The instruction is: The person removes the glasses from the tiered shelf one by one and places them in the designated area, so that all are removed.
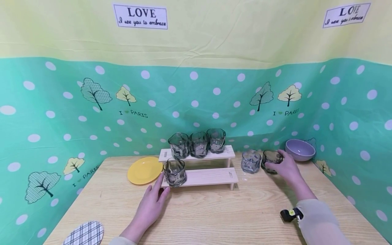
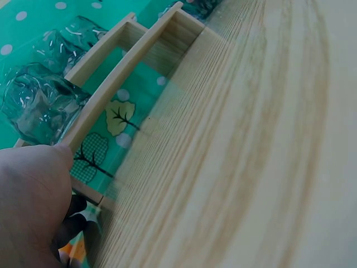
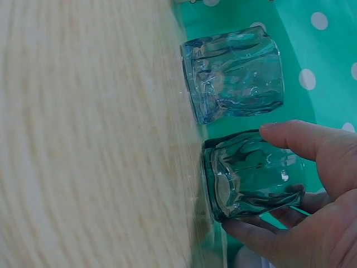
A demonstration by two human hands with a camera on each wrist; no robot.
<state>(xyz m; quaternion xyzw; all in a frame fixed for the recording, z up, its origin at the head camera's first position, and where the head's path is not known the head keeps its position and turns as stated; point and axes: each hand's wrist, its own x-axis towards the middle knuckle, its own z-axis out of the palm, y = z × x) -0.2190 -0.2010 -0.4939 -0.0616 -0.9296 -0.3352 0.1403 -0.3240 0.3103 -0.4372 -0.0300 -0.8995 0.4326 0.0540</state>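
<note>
Currently R grip [image 1: 288,166] pinches dark glass [image 3: 245,173] by its sides, thumb vs. fingers; it's roughly upright, on or just over the surface [image 1: 208,214], can't tell which. Prob. stiff, hefty in the base, slick & breakable: best held approx. mid-wall, off the rim. Clear glass [image 1: 251,161] just L of R grip; purple bowl [image 1: 301,156] beyond, to the R. L grip [image 1: 150,206], fingers apart, at 2-tier shelf [image 1: 211,177], L end, beside smoky glass [image 1: 174,173].

Left fingers [image 1: 158,184] extended, right fingers [image 3: 295,138] curled
</note>
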